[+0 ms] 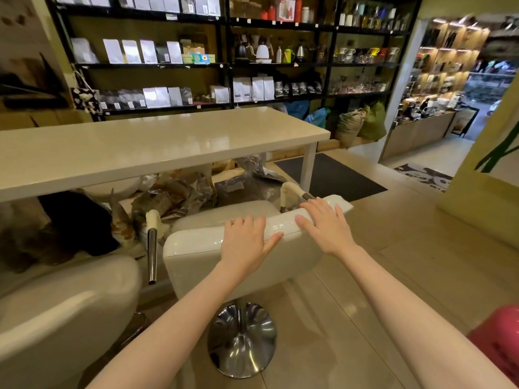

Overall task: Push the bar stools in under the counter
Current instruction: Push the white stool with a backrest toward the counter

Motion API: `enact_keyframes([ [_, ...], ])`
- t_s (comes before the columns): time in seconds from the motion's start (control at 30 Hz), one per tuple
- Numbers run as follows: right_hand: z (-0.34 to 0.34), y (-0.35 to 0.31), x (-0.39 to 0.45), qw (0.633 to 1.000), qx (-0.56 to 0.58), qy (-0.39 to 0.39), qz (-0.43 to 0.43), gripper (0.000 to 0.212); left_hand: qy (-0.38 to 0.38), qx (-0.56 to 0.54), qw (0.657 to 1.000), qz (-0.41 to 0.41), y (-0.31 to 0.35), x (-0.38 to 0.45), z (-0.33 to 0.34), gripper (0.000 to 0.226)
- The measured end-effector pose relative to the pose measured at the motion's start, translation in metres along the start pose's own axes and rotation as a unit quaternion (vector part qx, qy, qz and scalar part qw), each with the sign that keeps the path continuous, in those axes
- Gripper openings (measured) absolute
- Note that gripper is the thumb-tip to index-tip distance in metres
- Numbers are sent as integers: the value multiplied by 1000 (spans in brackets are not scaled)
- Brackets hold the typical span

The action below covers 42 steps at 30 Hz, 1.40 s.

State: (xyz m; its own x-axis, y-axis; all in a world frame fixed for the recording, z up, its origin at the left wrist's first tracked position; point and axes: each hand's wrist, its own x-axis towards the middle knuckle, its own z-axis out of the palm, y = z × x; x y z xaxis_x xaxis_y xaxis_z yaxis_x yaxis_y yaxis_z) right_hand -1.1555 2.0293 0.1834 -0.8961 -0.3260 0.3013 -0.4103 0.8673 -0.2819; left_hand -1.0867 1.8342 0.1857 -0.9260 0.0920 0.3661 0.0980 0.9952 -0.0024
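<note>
A white bar stool point(196, 256) with armrests and a round chrome base point(242, 339) stands in front of the long white counter point(146, 147), its seat partly beneath the counter's front edge. My left hand point(247, 242) lies flat on the top of the stool's backrest with straight fingers. My right hand point(325, 226) rests flat on the backrest's right end, fingers spread. A second white stool point(64, 299) stands at the lower left, beside the first, outside the counter.
Crumpled bags and sacks point(179, 192) are piled on the floor under the counter. A white counter leg point(307, 167) stands right of the stool. Behind are black shelves point(224, 66) with goods. A dark mat point(334, 175) lies to the right. Something pink point(500, 341) sits lower right.
</note>
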Motion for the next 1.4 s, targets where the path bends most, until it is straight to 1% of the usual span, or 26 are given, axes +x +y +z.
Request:
enact_keyframes([
  [0.07, 0, 1, 0, 1000, -6, 3, -3, 49, 3, 6, 1000, -5, 2, 0, 0, 76],
  [0.17, 1, 2, 0, 1000, -8, 7, -3, 51, 3, 4, 1000, -8, 3, 0, 0, 75],
  [0.27, 1, 2, -1, 1000, 1, -1, -4, 52, -2, 5, 1000, -26, 6, -2, -3, 82],
  [0.3, 0, 2, -1, 1000, 14, -5, -6, 53, -3, 2, 999, -34, 8, -2, -4, 80],
  [0.37, -5, 2, -3, 999, 48, 0, -4, 54, -2, -8, 999, -45, 14, 1, -5, 68],
  [0.43, -10, 8, -9, 998, 63, 28, 1, 55, 6, -27, 999, -35, 25, 7, -6, 57],
  [0.47, -12, 12, -13, 997, 55, 46, 2, 57, 12, -44, 999, -25, 32, 11, -5, 56],
  [0.53, -18, 24, -23, 997, 33, 72, 12, 61, 17, -76, 997, 1, 52, 22, -3, 61],
  [0.6, -25, 40, -31, 996, 22, 82, 39, 67, 18, -94, 995, 31, 75, 36, 1, 69],
  [0.7, -43, 72, -39, 992, 11, 101, 76, 73, 16, -130, 989, 67, 114, 62, 8, 64],
  [0.8, -62, 108, -38, 983, 8, 147, 108, 70, 12, -183, 979, 88, 153, 92, 12, 62],
  [0.9, -81, 146, -30, 972, 23, 192, 136, 65, 9, -275, 958, 79, 192, 131, 19, 62],
  [0.97, -95, 174, -22, 964, 44, 214, 154, 63, 14, -313, 946, 81, 221, 166, 25, 62],
  [1.07, -118, 222, -1, 957, 56, 228, 170, 63, 27, -338, 936, 91, 267, 225, 30, 62],
  [1.2, -152, 294, 47, 957, 42, 225, 177, 65, 50, -357, 929, 81, 320, 306, 31, 62],
  [1.27, -164, 329, 73, 956, 36, 227, 184, 64, 60, -358, 928, 84, 338, 343, 35, 62],
  [1.4, -174, 384, 123, 950, 63, 244, 185, 63, 71, -352, 930, 79, 362, 409, 52, 60],
])
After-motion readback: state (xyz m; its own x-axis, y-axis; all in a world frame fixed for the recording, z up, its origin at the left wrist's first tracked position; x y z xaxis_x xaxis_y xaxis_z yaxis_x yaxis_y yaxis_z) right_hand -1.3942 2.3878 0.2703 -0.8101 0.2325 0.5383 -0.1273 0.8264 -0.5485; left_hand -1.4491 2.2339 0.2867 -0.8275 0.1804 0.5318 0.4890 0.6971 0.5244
